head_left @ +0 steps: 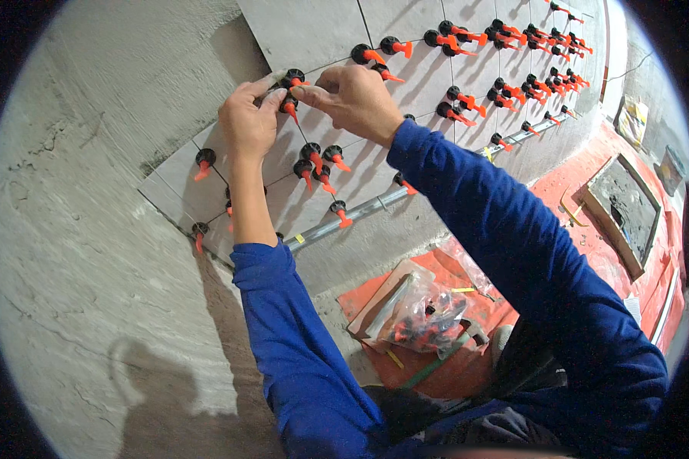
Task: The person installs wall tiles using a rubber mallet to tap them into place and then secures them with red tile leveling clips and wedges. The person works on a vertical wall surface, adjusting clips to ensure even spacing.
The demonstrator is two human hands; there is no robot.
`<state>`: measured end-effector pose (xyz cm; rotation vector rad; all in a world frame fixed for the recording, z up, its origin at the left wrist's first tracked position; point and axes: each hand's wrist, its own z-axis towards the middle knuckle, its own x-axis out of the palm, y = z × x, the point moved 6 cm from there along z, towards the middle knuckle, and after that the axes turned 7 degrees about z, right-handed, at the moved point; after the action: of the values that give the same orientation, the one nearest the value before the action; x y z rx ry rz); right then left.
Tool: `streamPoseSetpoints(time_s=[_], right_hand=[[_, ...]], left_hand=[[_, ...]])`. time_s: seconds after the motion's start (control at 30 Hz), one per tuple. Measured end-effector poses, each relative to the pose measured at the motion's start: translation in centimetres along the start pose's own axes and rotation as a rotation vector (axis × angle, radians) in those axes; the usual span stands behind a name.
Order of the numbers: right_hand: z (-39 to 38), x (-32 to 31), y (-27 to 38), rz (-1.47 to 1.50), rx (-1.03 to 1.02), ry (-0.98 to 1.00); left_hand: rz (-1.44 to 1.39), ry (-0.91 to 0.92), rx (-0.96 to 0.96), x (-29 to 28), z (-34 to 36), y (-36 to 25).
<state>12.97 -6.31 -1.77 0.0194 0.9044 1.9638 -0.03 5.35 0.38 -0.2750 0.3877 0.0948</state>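
Observation:
Grey wall tiles (413, 84) carry many tile levelers with round black caps and red T-shaped handles. At the tile joint near the upper left, my left hand (251, 118) has its thumb and fingers closed around the black cap of a tile leveler (289, 109). From the right, my right hand (356, 99) pinches at the same spot with thumb and forefinger; its fingertips partly hide the contact. Just above sits another tile leveler (292, 78), close to both sets of fingertips. A separate tile leveler (204, 162) stands left of my left wrist.
A metal rail (352, 218) runs along the tiles' lower edge. Below lies a clear plastic bag (429, 310) of levelers beside a green-handled tool (436, 363) on red sheeting. A mortar tray (624, 210) stands at the right. Bare rough wall (92, 191) extends left.

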Motion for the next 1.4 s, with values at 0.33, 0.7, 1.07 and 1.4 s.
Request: streamPoseSetpoints(time_s=[0.33, 0.7, 1.07, 1.4], right_hand=[[0.0, 2.3, -0.9, 0.246, 0.059, -0.143], [0.0, 1.3, 0.7, -0.096, -0.056, -0.135], [-0.4, 1.9, 0.7, 0.012, -0.094, -0.216], [-1.6, 1.2, 2.2, -0.267, -0.421, -0.233]], left_hand=[[0.316, 0.15, 0.129, 0.0, 1.5, -1.3], [0.413, 0.115, 0.212, 0.0, 1.5, -1.6], [0.489, 0.16, 0.259, 0.5, 1.9, -1.9], [0.475, 0.192, 0.239, 0.5, 1.9, -1.8]])
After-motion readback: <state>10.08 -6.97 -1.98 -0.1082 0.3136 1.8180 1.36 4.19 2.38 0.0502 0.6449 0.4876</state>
